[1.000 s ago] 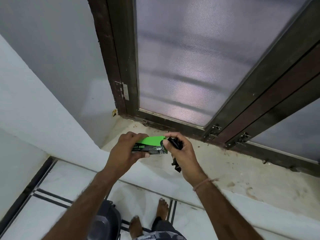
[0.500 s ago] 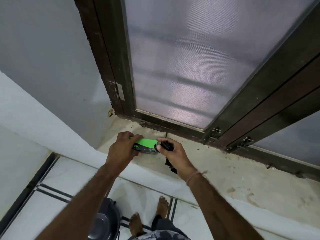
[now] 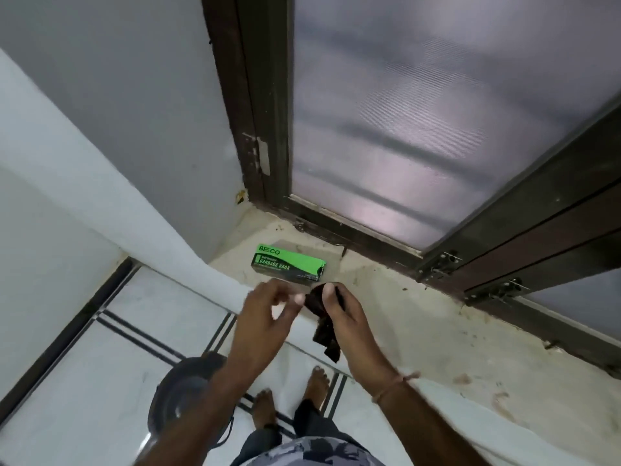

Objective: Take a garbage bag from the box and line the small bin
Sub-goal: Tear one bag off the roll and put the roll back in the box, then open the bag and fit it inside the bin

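- A frosted glass panel (image 3: 420, 112) in a dark wooden frame (image 3: 262, 95) fills the upper right of the view.
- Below it runs a pale, stained stone sill (image 3: 420, 324), raised above a white tiled floor (image 3: 84, 381) with dark inlaid lines.
- The small bin (image 3: 181, 395), dark and round, stands on the floor at the lower left, partly hidden under the person's left forearm, with bare feet (image 3: 265, 408) just beside it.
- The right hand (image 3: 353, 327) is above the near edge of the sill. Its thumb is clamped over a garbage bag, with the fingers wrapped behind it.
- The left hand (image 3: 262, 317) is just beside the right. Its fingers are curled and blurred, and the thumb tip is at the bag's edge. Whether it pinches the bag cannot be told.
- The box (image 3: 289, 264), green and black and printed "GARBAGE BAGS", lies flat on the sill near the corner, just beyond both hands and untouched.
- The garbage bag (image 3: 326, 338), black and folded into a narrow strip, hangs down from the right hand's grasp, out of the box and well apart from the bin.
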